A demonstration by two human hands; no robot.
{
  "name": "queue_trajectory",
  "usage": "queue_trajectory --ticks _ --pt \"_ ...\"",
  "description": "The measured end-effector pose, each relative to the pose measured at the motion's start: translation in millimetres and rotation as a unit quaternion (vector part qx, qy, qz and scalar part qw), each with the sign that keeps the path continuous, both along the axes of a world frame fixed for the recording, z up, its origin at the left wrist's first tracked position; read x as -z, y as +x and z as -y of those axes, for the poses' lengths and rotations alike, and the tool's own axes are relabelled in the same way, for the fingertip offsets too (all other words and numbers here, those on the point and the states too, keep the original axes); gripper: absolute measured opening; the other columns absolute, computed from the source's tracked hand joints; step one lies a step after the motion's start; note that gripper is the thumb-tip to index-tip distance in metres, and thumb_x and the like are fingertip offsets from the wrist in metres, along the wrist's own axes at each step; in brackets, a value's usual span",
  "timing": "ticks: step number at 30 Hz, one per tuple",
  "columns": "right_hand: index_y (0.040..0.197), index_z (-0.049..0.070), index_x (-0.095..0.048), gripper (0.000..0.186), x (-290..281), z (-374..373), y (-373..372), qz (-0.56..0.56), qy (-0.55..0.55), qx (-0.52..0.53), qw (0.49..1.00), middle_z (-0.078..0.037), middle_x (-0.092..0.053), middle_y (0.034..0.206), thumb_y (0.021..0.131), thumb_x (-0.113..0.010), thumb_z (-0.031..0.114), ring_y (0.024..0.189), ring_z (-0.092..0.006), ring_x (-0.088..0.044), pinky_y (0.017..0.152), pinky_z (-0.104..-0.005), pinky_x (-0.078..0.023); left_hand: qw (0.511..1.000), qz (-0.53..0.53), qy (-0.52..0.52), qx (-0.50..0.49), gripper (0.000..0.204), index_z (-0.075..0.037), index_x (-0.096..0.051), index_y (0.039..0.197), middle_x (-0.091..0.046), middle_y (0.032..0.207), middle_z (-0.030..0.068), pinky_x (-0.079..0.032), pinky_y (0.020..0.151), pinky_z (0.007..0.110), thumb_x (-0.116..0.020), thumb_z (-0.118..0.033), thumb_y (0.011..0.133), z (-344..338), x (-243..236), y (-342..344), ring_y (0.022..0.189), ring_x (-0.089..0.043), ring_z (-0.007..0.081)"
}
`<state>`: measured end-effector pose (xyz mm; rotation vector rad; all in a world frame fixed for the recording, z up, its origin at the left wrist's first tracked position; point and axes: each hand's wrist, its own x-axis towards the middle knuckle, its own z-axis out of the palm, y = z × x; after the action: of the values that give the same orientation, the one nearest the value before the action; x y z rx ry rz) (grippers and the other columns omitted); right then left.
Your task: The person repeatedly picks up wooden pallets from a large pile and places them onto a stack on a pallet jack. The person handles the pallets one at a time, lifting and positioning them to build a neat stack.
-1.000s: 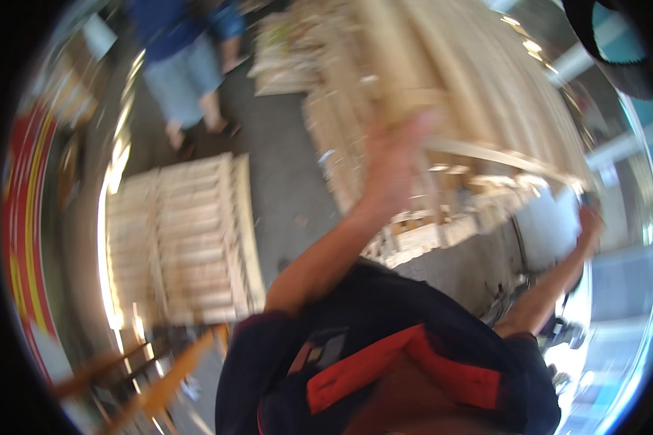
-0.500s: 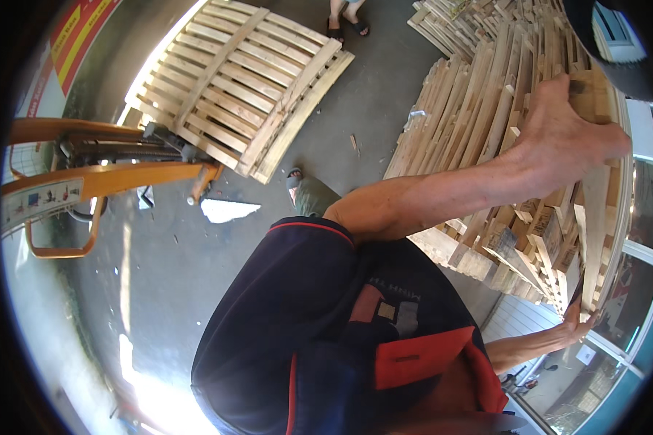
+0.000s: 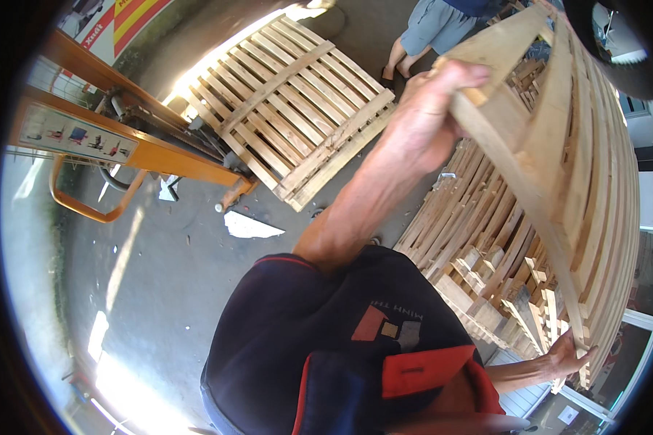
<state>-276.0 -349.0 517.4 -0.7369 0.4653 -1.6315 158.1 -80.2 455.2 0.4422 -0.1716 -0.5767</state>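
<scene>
A slatted wooden pallet [image 3: 555, 116] stands tilted up at my right, its long edge running from the top of the view to the lower right. My left hand [image 3: 435, 105] is closed around its edge beam near the upper corner, the thumb lying over the wood. At the lower end of that same edge, my right hand [image 3: 564, 355] grips the other corner; its fingers are partly hidden by the wood. Beneath and behind the raised pallet lies a stack of wooden pallets [image 3: 450, 210] with uneven board ends facing me.
Another pallet [image 3: 297, 109] lies on the grey floor ahead, beside an orange lifting truck [image 3: 159, 163] at the left. A person [image 3: 435, 32] in grey shorts stands beyond it. A white scrap [image 3: 250, 226] is on the floor. Glazed panels [image 3: 638, 326] border the right side.
The pallet has tilted up and come leftward, away from the stack. My left hand went from spread on the wood to wrapped around its edge. My right hand moved slightly down; the view shifted.
</scene>
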Motion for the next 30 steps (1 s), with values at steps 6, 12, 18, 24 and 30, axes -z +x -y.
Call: queue_trajectory --ticks 6,12,18,24,30 --pt "0.131 -0.011 -0.045 0.052 -0.2 -42.1 43.9 -0.074 0.001 0.001 0.997 -0.025 -0.055 0.129 0.088 -0.066 0.011 0.118 -0.0347 -0.056 0.1 -0.0491 -0.049 0.998 -0.054 -0.012 -0.005 0.069 0.002 -0.045 0.132 -0.054 0.127 0.0149 -0.04 0.102 0.048 -0.073 -0.029 0.076 -59.8 38.3 21.0 0.118 -0.051 0.0282" --pt "0.133 -0.009 -0.043 0.055 6.4 -83.1 83.4 -0.16 0.004 0.005 0.987 -0.024 -0.054 0.131 0.089 -0.065 0.015 0.117 -0.0317 -0.057 0.096 -0.0454 -0.052 0.992 -0.113 -0.008 -0.058 0.064 0.0 -0.049 0.128 -0.054 0.123 0.0132 -0.043 0.099 0.048 -0.073 -0.027 0.076 -110.0 78.0 33.5 0.114 -0.053 0.0266" --pt "0.139 -0.011 -0.035 0.066 22.2 -89.0 123.9 -0.158 0.033 -0.113 0.98 -0.026 -0.044 0.141 0.087 -0.067 0.014 0.128 -0.0352 -0.047 0.108 -0.0512 -0.041 0.985 -0.138 0.028 -0.098 0.062 -0.004 -0.049 0.127 -0.054 0.121 0.0113 -0.042 0.101 0.047 -0.074 -0.026 0.074 -149.7 108.8 42.7 0.118 -0.049 0.0243" --pt "0.13 -0.008 -0.042 0.058 55.5 -66.6 185.1 -0.139 0.084 -0.22 0.962 -0.024 -0.053 0.13 0.081 -0.07 0.006 0.121 -0.0354 -0.051 0.108 -0.0523 -0.039 0.974 -0.148 0.058 -0.162 0.072 -0.002 -0.044 0.134 -0.055 0.126 0.0138 -0.037 0.108 0.055 -0.072 -0.027 0.073 -178.3 153.2 58.0 0.122 -0.051 0.0305" --pt "0.132 0.0 -0.048 0.054 110.3 -49.4 273.4 -0.182 0.15 -0.265 0.935 -0.017 -0.057 0.131 0.084 -0.07 0.012 0.122 -0.0325 -0.055 0.103 -0.0515 -0.046 0.969 -0.153 0.011 -0.192 0.068 0.0 -0.045 0.134 -0.054 0.132 0.0158 -0.038 0.108 0.056 -0.071 -0.023 0.075 -186.5 197.3 82.3 0.125 -0.05 0.0323"
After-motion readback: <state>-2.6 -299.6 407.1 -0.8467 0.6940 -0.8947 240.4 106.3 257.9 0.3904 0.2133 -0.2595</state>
